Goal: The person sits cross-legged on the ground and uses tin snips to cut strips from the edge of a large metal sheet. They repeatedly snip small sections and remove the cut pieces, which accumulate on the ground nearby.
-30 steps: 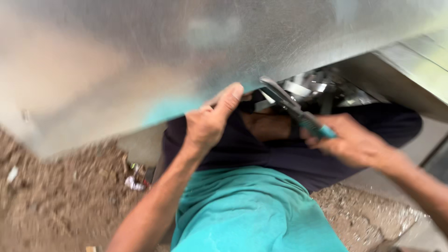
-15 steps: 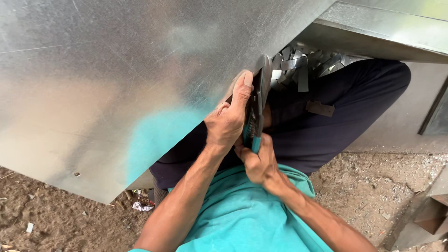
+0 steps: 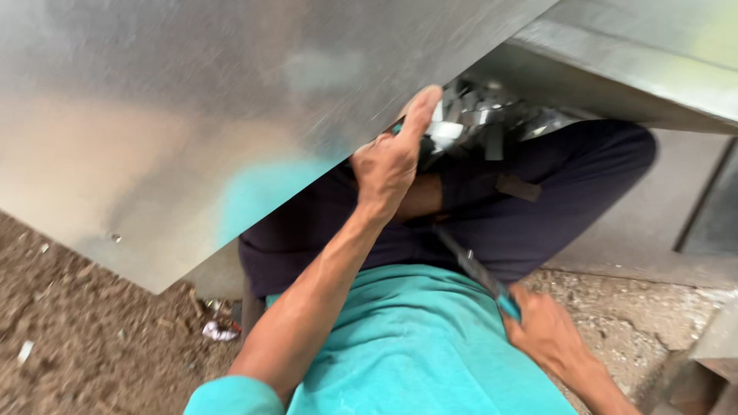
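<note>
A large shiny metal sheet (image 3: 231,115) fills the upper left and rests over my lap. My left hand (image 3: 392,161) grips its lower right edge, thumb stretched up along the rim. My right hand (image 3: 542,330) is low beside my hip, closed on the teal handles of metal snips (image 3: 477,269), whose dark blades point up toward my knee. Several cut metal strips (image 3: 484,115) lie in a pile beyond my left hand, on my dark trousers.
A second metal panel (image 3: 638,54) slants across the upper right. Brown dirt ground (image 3: 69,330) lies at the left with small scraps (image 3: 219,330). Gravelly concrete (image 3: 638,307) and a metal piece (image 3: 707,361) sit at the right.
My right hand has pulled the snips away from the sheet's edge, down and right to my hip. My left hand still holds the sheet's edge.
</note>
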